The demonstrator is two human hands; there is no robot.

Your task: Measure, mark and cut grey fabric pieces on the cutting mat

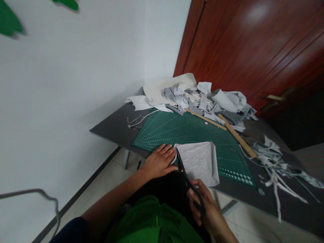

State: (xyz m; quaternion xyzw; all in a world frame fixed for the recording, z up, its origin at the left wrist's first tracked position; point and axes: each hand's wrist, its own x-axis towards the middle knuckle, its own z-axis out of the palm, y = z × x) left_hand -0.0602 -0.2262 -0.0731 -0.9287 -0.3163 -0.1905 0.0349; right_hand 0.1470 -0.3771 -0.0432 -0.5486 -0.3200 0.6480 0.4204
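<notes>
A piece of light grey cloth [198,158] lies over the front edge of the green cutting mat [172,126], its right side creased or folded. Black scissors [186,179] are in my right hand [206,206], fingers wrapped round the handles. Their blades point away from me along the cloth's left edge. Flat at that edge rests my left hand [160,162], fingers stretched out and partly on the mat. Beside its fingertips a narrow pale strip [174,157] of cloth curves left of the blades. Whether the blades are closed is hard to see.
Heaped grey and white fabric [202,98] fills the table's back. Two wooden rulers [236,136] lie on the mat's right part. Thin cloth scraps [275,165] are piled at right, some hanging over the front edge. A wall stands left, a brown door [243,44] behind.
</notes>
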